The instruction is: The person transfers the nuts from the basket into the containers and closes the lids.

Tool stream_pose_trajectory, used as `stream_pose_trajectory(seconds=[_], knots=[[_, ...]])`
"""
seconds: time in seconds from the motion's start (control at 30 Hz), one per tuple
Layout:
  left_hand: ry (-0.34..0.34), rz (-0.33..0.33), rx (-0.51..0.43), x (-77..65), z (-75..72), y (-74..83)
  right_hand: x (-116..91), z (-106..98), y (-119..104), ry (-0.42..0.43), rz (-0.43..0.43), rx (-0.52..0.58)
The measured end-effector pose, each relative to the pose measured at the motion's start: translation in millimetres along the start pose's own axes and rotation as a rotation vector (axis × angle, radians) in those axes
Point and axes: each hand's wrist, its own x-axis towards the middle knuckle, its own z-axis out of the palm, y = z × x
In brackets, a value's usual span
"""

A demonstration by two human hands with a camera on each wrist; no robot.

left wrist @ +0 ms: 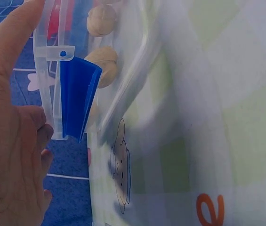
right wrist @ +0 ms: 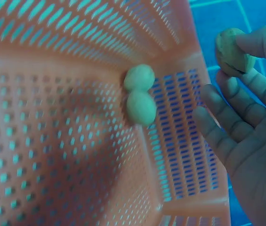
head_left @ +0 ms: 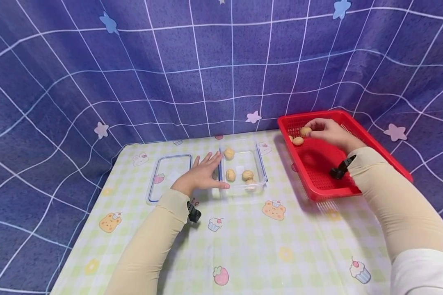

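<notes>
Reaches right hand (head_left: 329, 132) over the red basket (head_left: 319, 168), with forearm slanting in from the lower right and palm turned inward. Pinches one walnut (head_left: 305, 131) between thumb and forefinger, with the other fingers bent loosely and set apart from one another. Holds that walnut above the basket near the far left corner; shows it against the blue curtain (head_left: 214, 86), beyond the rim, in the right wrist view. Reveals two walnuts (right wrist: 141, 107) down in that corner, touching each other.

Extends left hand (head_left: 204, 174) from the lower left to the left side of the clear container (head_left: 240, 187). Spans wide, with fingers splayed toward the far end and thumb stretched along the near end. Appears to touch the container's rim; cannot confirm contact for every finger. Shows a blue latch (left wrist: 78, 99) angled outward beside the palm in the left wrist view.

Counts at least three walnuts (head_left: 230, 175) inside the container, two along its left side and one toward the near right; cannot tell whether a further shape at the near wall is another. Records a clear lid (head_left: 171, 176) flat on the bench (head_left: 251, 246), just left of the left hand.
</notes>
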Motion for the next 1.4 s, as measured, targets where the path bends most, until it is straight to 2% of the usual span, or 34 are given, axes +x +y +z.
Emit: stream_pose_trajectory(seconds=[0.3, 0.7, 0.93, 1.2, 1.4], knots=[[0.013, -0.002, -0.016, -1.0, 1.5, 2.1, 0.7, 16.5, -25.5, 0.058, -0.056, 0.153], [0.038, -0.010, -0.022, 1.0, 4.7, 1.9, 9.3, 38.2, -53.2, 0.050, -0.111, 0.190], [0.043, -0.019, -0.012, 1.4, 4.7, 3.8, 15.7, 50.5, -66.0, 0.035, -0.143, 0.253], [0.052, -0.015, 0.004, 2.0, 6.0, 3.3, 23.4, 68.8, -79.1, -0.004, -0.151, 0.266], [0.052, -0.026, 0.017, 1.6, 4.7, 6.6, 33.3, 85.0, -84.6, -0.042, -0.147, 0.344]])
